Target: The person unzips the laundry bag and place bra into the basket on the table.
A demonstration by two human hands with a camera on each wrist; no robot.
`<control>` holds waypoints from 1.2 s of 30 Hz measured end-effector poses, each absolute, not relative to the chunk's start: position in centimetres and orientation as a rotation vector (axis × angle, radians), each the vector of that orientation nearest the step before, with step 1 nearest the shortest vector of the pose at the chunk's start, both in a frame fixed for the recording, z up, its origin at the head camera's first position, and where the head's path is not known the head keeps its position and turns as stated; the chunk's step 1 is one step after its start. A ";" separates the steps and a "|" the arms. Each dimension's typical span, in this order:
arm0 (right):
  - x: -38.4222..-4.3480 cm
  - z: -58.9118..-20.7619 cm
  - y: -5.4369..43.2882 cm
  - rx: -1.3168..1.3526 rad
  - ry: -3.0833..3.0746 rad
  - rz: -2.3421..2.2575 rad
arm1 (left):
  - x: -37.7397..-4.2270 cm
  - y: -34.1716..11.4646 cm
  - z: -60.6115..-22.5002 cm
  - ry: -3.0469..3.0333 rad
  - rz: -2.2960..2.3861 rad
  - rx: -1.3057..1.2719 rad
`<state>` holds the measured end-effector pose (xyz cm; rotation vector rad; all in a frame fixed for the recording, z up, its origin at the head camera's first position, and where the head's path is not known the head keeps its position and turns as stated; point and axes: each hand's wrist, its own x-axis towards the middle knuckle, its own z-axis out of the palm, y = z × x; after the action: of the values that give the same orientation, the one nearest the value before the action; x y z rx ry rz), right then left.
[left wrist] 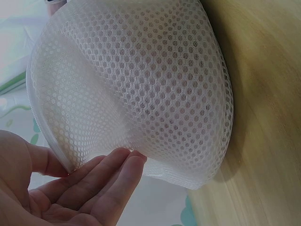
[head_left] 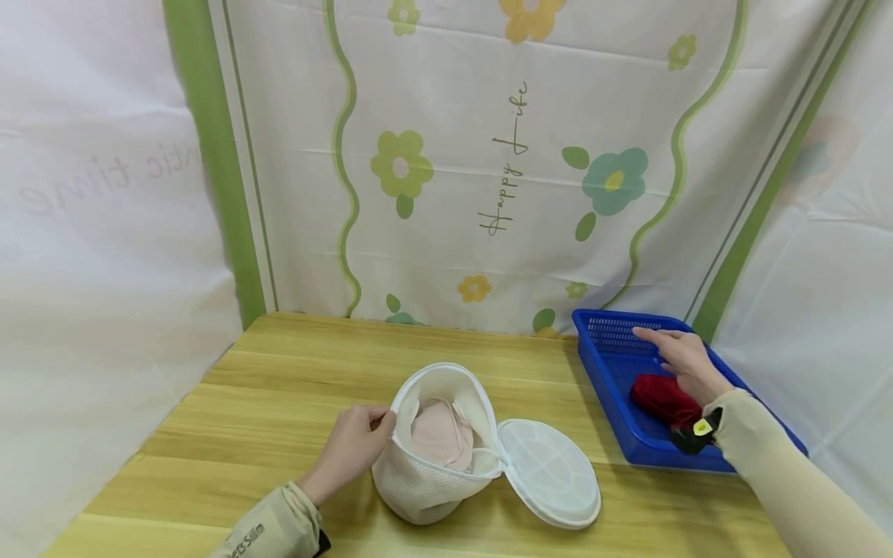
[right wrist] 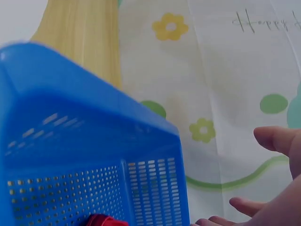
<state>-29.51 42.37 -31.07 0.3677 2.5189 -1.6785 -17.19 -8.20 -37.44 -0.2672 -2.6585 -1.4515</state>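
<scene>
A white mesh laundry bag (head_left: 425, 488) stands on the table with its round zip lid (head_left: 551, 474) folded down to the right. Inside it lies a pale pink cloth item (head_left: 441, 435). My left hand (head_left: 356, 446) pinches the left side of the bag's rim; in the left wrist view the thumb and fingers (left wrist: 113, 183) hold the mesh edge. My right hand (head_left: 680, 360) is over the blue basket (head_left: 607, 395), fingers extended, holding nothing. Under that hand a dark red velvety item (head_left: 659, 399) lies in the basket, partly hidden by the wrist.
The wooden table (head_left: 293, 372) runs back to a white curtain (head_left: 446, 155) printed with flowers. More white sheeting hangs on the left and right sides. The basket's raised rim stands at the table's right edge.
</scene>
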 end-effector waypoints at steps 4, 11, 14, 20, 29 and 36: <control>-29.2 -30.7 41.3 0.332 2.537 -1.693 | -17.1 -8.3 -37.5 -2.658 -1.451 -0.265; -28.5 -29.9 39.3 0.257 2.566 -1.733 | -17.1 -8.2 -37.5 -2.666 -1.449 -0.257; -28.3 -29.7 38.3 0.223 2.575 -1.742 | -17.1 -8.2 -37.5 -2.667 -1.447 -0.256; -27.8 -29.6 36.6 0.128 2.578 -1.754 | -17.2 -8.2 -37.5 -2.667 -1.447 -0.255; -26.6 -29.5 34.3 -0.008 2.629 -1.720 | -17.2 -8.3 -37.4 -2.663 -1.461 -0.257; -25.8 -29.4 32.4 -0.078 2.704 -1.662 | -17.3 -8.5 -37.3 -2.657 -1.473 -0.256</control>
<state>-25.75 32.41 -29.36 -0.0776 2.7042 -1.6617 -17.26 -8.48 -37.26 -0.2555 -2.6569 -1.4730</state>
